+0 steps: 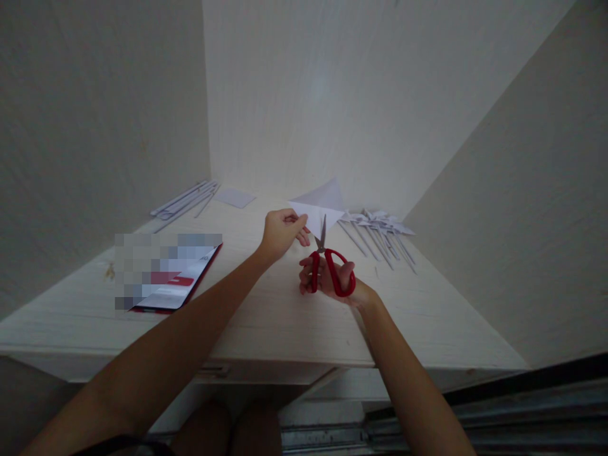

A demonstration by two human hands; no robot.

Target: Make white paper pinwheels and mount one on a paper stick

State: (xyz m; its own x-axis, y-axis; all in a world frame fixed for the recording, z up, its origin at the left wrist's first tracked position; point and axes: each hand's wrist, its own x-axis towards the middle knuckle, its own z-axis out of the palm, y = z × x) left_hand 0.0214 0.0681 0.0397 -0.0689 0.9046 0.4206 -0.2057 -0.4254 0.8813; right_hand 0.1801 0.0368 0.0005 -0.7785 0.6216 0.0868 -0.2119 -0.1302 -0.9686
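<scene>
My left hand (284,233) pinches the left edge of a white sheet of paper (322,206), which is held up above the table and creased across the middle. In my right hand (335,278) is a pair of scissors (341,278) with red handles, fingers and thumb through the loops. The blades are parted and point away from me, at the near edge of the paper. Whether the blades have the paper between them, I cannot tell for sure.
The pale wooden table (285,323) stands against walls on three sides. Several paper pinwheels (382,225) with stick handles lie at the back right. Thin white sticks (187,199) and a small paper piece (235,197) lie at the back left. A tablet-like device (175,285) lies left.
</scene>
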